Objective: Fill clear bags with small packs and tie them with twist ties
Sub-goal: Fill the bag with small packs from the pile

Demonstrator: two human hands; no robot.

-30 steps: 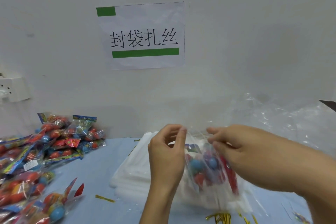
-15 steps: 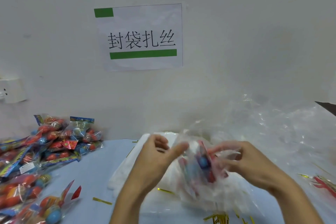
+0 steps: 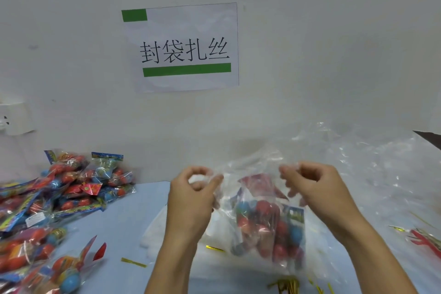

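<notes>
A clear bag (image 3: 256, 174) hangs between my hands above the table, with small packs (image 3: 269, 229) of red and blue balls inside it. My left hand (image 3: 191, 196) pinches the bag's top edge on the left. My right hand (image 3: 315, 188) pinches the top edge on the right, fingers curled. The bag's mouth is stretched between them. Under the bag lies a stack of flat clear bags (image 3: 162, 234). Gold twist ties (image 3: 133, 262) lie loose on the blue table, and a bundle of twist ties (image 3: 286, 285) sits near the front edge.
A heap of colourful small packs (image 3: 59, 198) covers the table's left side. A large crumpled clear plastic sheet (image 3: 372, 174) stands at the right by the wall. A paper sign (image 3: 183, 48) hangs on the wall. A filled pack (image 3: 427, 241) lies at far right.
Both hands have moved apart and pulled the bag's top open and taut. The packs now hang lower in the bag, which was bunched between the hands before.
</notes>
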